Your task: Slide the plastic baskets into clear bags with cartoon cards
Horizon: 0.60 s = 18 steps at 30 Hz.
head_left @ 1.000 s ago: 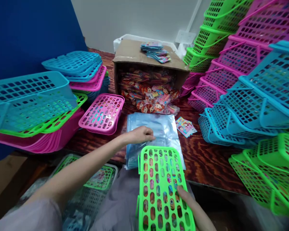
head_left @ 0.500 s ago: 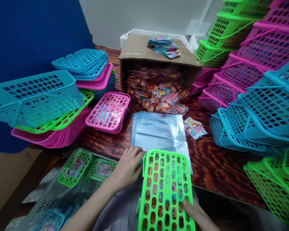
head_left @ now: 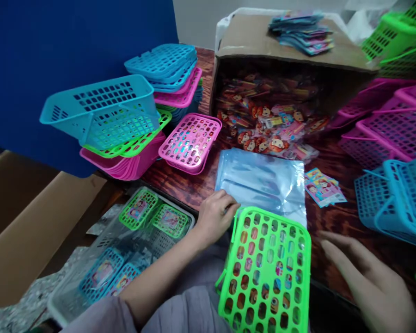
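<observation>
Grey see-thru plastic bin lower L, small lidded baskets inside. Pink plastic lidded basket on dark wood-grain table. L hand: fingers curled at top-L corner of bright-green rectangular plastic lidded basket, can't tell if gripping. Green one's over lap at near table edge, filled, slightly tilted. Flat shiny clear-blue plastic bags just beyond; small colorful printed cards to R. R hand open, empty, apart from basket, bit blurred.
</observation>
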Each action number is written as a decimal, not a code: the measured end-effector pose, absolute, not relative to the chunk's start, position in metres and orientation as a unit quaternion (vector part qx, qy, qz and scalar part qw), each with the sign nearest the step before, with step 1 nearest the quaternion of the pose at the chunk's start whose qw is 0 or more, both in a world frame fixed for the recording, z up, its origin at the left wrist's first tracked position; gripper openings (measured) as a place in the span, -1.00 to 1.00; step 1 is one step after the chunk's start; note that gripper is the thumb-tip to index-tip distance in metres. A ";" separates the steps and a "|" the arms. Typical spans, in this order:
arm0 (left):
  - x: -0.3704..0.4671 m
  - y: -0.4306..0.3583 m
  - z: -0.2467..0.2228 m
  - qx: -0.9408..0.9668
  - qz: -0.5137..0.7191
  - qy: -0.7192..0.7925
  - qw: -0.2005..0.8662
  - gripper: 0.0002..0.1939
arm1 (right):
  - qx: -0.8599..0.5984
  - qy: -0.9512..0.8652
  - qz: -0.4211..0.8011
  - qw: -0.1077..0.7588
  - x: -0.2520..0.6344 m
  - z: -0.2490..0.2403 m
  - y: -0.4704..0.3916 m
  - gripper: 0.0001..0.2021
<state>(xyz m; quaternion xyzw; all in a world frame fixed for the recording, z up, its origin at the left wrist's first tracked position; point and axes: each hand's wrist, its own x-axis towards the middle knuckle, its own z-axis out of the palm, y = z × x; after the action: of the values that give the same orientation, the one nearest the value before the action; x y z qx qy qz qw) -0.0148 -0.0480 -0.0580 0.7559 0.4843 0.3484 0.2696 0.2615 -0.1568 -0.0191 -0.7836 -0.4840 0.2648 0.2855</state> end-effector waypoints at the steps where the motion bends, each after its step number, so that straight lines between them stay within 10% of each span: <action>1: -0.016 -0.046 -0.058 0.758 0.347 0.480 0.273 -0.87 | -0.771 -0.516 0.247 0.280 0.250 -0.011 -0.141 -0.65; 12: -0.017 -0.016 -0.039 0.759 0.352 0.405 0.369 -0.84 | -0.605 -0.564 0.484 0.285 0.219 -0.009 -0.072 -0.54; 18: -0.006 -0.005 -0.039 0.714 0.318 0.413 0.467 -0.81 | -0.618 -0.639 0.410 0.206 0.218 -0.001 -0.048 -0.70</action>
<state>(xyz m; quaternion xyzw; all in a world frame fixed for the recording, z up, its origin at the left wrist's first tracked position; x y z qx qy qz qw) -0.0063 -0.0053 -0.0391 0.7141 0.4129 0.3185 0.4670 0.2182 -0.0476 -0.0008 -0.6178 -0.6387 0.4098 0.2059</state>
